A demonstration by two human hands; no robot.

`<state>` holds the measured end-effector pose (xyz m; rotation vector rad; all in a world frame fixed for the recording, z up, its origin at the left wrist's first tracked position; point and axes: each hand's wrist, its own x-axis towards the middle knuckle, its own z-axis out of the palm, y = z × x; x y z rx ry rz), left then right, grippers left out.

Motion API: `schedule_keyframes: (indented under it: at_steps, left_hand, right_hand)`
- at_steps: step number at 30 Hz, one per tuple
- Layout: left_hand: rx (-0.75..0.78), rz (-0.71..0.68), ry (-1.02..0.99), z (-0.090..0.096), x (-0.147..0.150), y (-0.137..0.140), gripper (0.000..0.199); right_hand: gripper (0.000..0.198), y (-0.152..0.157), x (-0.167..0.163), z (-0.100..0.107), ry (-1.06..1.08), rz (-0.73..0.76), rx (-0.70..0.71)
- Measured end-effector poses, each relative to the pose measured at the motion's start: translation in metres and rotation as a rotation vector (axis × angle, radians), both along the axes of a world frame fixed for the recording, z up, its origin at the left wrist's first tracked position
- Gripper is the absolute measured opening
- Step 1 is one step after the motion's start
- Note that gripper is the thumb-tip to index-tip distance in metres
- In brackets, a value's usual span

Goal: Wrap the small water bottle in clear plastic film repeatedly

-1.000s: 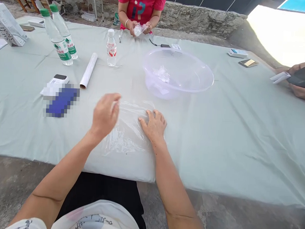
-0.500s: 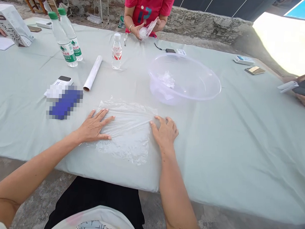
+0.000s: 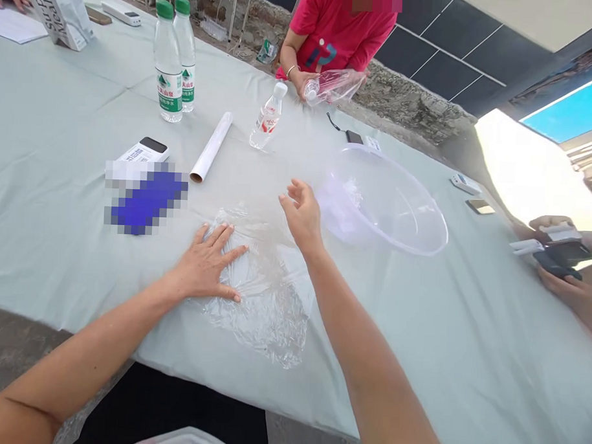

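Note:
A crinkled sheet of clear plastic film point(image 3: 268, 305) lies on the cloth-covered table point(image 3: 408, 355) in front of me. My left hand point(image 3: 210, 261) rests flat on the film's left part, fingers spread. Raised above the film's far right corner is my right hand point(image 3: 303, 212), its fingers loosely curled and apart, with nothing seen in them. Just right of that hand stands a clear plastic basin point(image 3: 403, 206) with crumpled film point(image 3: 351, 191) inside. Beyond the film lies a white roll point(image 3: 212, 148) with a cardboard core.
Two green-capped water bottles point(image 3: 169, 81) and a small white-capped bottle point(image 3: 269, 117) stand farther back. A white device point(image 3: 143, 153) lies at left beside a blurred blue patch. Across the table a person in red point(image 3: 331, 42) holds a clear bottle in film. Another person's hands point(image 3: 561, 276) are at far right.
My right hand has lifted off the film's edge and moved up toward the basin. My left hand stays on the film. The view has tilted, and another person's hands appear at right.

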<state>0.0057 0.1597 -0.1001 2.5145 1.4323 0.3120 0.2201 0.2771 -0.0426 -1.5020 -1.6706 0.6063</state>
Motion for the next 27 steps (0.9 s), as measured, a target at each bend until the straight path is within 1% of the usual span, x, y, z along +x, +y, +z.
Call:
schedule_keyframes:
  at_steps: [2,3,4,6,9,13,15,17,20,22,27]
  left_hand:
    - [0.005,-0.003,-0.022,-0.003,-0.001,0.0,0.111]
    - [0.008,-0.005,-0.034,-0.004,-0.001,0.0,0.111]
    - [0.009,-0.007,-0.046,-0.005,-0.001,0.0,0.111]
    - [0.006,-0.007,-0.065,-0.007,-0.001,0.0,0.112]
    - [-0.003,0.002,-0.085,-0.01,-0.001,0.0,0.111]
    - [-0.022,0.013,-0.112,-0.012,0.0,0.0,0.112]
    - [-0.031,0.017,-0.126,-0.013,0.001,0.001,0.113]
    - [-0.032,0.019,-0.136,-0.013,0.002,0.002,0.114]
    - [-0.039,0.016,-0.139,-0.013,0.003,0.003,0.114]
    - [-0.05,0.017,-0.135,-0.012,0.003,0.003,0.114]
    - [-0.079,0.022,-0.105,-0.005,0.001,0.004,0.112]
  right_hand:
    - [0.061,0.052,-0.023,-0.004,0.077,-0.024,-0.058]
    - [0.066,0.077,-0.033,-0.007,0.109,-0.05,-0.117]
    - [0.072,0.101,-0.043,-0.009,0.136,-0.089,-0.181]
    - [0.083,0.14,-0.059,-0.012,0.171,-0.173,-0.25]
    - [0.096,0.184,-0.079,-0.009,0.184,-0.252,-0.247]
    - [0.106,0.223,-0.097,-0.004,0.193,-0.3,-0.208]
    - [0.107,0.237,-0.102,-0.004,0.199,-0.319,-0.186]
    - [0.101,0.246,-0.106,-0.005,0.197,-0.32,-0.163]
    - [0.076,0.25,-0.109,-0.007,0.187,-0.286,-0.143]
    - [0.06,0.245,-0.11,-0.007,0.162,-0.274,-0.15]
    - [0.051,0.217,-0.097,-0.011,0.134,-0.292,-0.134]
